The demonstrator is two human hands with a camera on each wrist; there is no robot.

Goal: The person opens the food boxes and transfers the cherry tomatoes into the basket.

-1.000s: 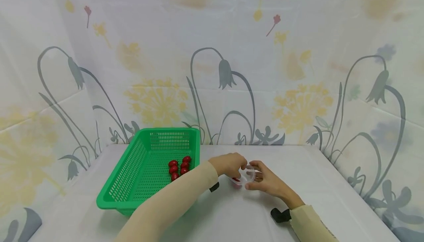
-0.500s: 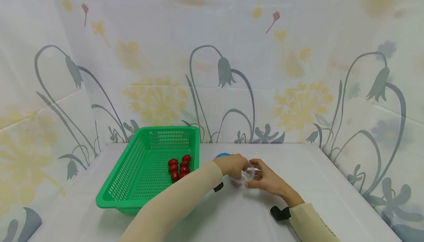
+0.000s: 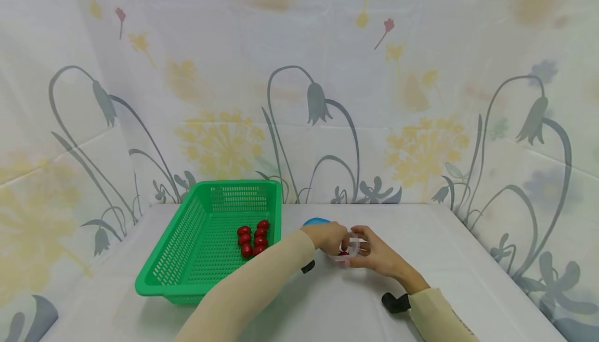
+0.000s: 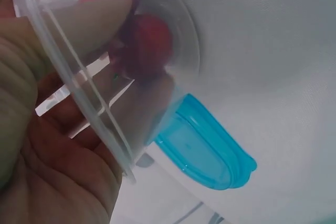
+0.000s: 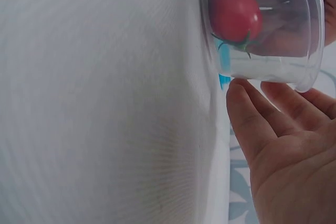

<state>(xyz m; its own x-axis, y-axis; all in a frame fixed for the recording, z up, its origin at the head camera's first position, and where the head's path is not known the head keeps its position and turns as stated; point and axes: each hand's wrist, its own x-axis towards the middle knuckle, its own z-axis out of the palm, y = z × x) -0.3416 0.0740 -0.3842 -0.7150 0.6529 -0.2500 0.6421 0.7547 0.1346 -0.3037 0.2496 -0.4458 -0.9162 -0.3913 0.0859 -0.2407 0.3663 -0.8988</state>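
A clear plastic tub stands on the white cloth. My left hand reaches over its rim, with the thumb and fingers inside, as the left wrist view shows. Red cherry tomatoes lie in the tub. One tomato appears between thumb and fingers, and I cannot tell whether they pinch it. The right wrist view shows a tomato with a green stem close to the tub's base. My right hand sits at the tub's right side, its loosely extended fingertips at the outer wall and the palm apart from it.
A green slotted basket stands left of the tub, with several tomatoes along its right side. A blue lid lies behind my left hand. Both wrists wear black mounts. A flower-printed sheet hangs behind.
My left hand has moved slightly left and lower into the tub. The blue lid has come into sight behind it. Red shows at the tub's middle now. The right hand stays put.
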